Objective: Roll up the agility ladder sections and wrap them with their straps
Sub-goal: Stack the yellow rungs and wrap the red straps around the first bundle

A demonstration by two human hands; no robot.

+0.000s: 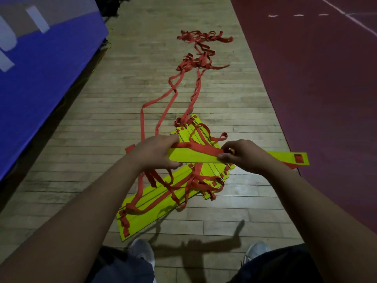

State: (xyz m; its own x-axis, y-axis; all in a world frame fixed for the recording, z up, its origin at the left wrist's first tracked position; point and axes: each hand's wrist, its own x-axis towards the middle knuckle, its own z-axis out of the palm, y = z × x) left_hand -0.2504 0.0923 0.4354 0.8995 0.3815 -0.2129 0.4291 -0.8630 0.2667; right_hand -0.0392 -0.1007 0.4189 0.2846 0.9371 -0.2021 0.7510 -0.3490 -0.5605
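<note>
Hands are holding one yellow rung (195, 157). The left hand (155, 154) is gripping its end; the right hand (242, 157) is pinching the red strap (202, 149) onto it. Pulling that strap flat and tight should help. More rungs (163, 198) are lying below.

A pale wooden plank floor (126, 94) runs away from the camera, its boards worn and dull; a soft patch of reflected light (234, 186) glares on it; to the right lies a dark red court surface (316, 88) marked with white lines (346, 13); at left rises a blue padded panel (40, 68) bearing white markings (37, 18); the room is dim.
</note>
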